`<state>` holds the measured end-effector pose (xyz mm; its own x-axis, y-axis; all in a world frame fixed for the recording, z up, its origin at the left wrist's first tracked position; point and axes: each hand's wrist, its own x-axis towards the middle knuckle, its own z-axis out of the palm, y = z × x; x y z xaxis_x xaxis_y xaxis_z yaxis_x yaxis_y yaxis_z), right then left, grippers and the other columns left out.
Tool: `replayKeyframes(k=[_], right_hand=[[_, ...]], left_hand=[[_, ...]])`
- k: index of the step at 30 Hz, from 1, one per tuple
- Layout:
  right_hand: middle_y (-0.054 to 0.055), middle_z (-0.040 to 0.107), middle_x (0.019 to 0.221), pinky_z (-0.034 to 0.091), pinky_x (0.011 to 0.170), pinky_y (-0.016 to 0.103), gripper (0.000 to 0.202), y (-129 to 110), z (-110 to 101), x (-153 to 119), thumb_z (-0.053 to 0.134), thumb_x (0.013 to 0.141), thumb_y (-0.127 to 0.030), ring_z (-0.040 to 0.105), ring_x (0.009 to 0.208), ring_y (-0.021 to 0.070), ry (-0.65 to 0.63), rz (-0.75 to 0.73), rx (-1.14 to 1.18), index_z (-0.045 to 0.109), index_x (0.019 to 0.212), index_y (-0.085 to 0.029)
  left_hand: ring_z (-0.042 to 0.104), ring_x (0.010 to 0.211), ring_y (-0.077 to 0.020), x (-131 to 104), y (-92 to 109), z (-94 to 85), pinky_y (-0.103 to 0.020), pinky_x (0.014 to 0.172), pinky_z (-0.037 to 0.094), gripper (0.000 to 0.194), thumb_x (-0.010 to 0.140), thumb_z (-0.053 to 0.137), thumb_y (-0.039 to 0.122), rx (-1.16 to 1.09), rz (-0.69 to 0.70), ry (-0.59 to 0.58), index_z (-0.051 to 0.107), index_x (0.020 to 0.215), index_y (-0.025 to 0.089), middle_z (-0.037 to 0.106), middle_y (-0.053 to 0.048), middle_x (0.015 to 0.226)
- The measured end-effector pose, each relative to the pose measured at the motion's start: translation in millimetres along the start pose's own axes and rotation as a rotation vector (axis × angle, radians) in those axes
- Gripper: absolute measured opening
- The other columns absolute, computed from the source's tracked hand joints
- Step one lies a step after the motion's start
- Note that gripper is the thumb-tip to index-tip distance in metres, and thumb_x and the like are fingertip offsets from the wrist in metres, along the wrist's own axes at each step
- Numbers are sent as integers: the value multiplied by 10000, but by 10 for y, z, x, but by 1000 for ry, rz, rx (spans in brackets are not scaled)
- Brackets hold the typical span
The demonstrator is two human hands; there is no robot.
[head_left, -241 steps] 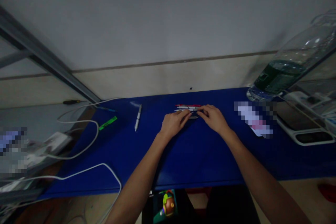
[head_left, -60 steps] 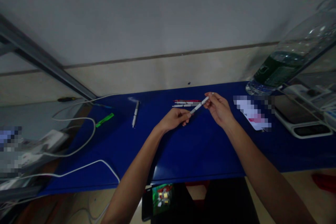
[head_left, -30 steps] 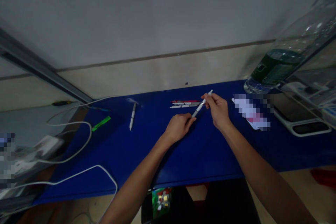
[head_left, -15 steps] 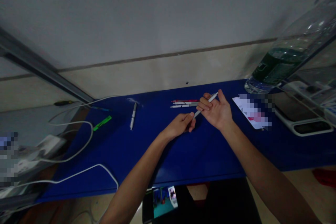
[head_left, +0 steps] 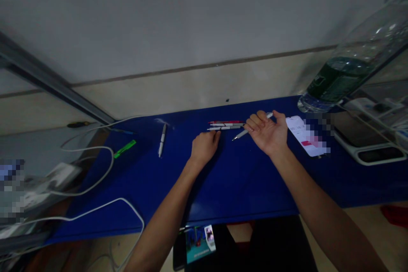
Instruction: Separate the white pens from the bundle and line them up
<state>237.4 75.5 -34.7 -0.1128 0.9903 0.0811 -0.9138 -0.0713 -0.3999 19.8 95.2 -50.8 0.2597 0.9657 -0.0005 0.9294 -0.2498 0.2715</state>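
Observation:
My right hand [head_left: 267, 131], palm turned up, has its fingers curled round a grey and white pen [head_left: 241, 134]. The pen's dark point sticks out to the lower left and its white end shows by the thumb. My left hand [head_left: 205, 148] is apart from that pen, back upward, with fingers curled under; whatever they may hold is hidden. Just beyond the left hand lie a red pen [head_left: 223, 121] and white and grey pens [head_left: 225, 128], side by side. Another grey and white pen [head_left: 162, 140] lies alone farther left on the blue table [head_left: 153, 191].
A green strip-like item [head_left: 125, 149] and a white cable [head_left: 111, 163] are at the left. At the right are a lit phone [head_left: 301, 131], a grey-white device [head_left: 363, 144] and a large clear bottle [head_left: 338, 76]. Another screen [head_left: 199, 244] shows below the table's front edge.
My left hand has let go of the pen's lower end and moved left, uncovering the point. The right hand has shifted slightly right, still with the pen.

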Motion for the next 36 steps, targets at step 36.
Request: replayKeyframes(k=[36], right_hand=[[-28,265,606,368,551,312,441,39,-5,-3,467,907,-522,313,537,132,81,-16,-86,278,640,-226]], left_hand=[[691,919,-274,-16,2,-37,-363,764,516,440,1038,292,468,102,167,-94,639,1005,199,714,-105,1040]])
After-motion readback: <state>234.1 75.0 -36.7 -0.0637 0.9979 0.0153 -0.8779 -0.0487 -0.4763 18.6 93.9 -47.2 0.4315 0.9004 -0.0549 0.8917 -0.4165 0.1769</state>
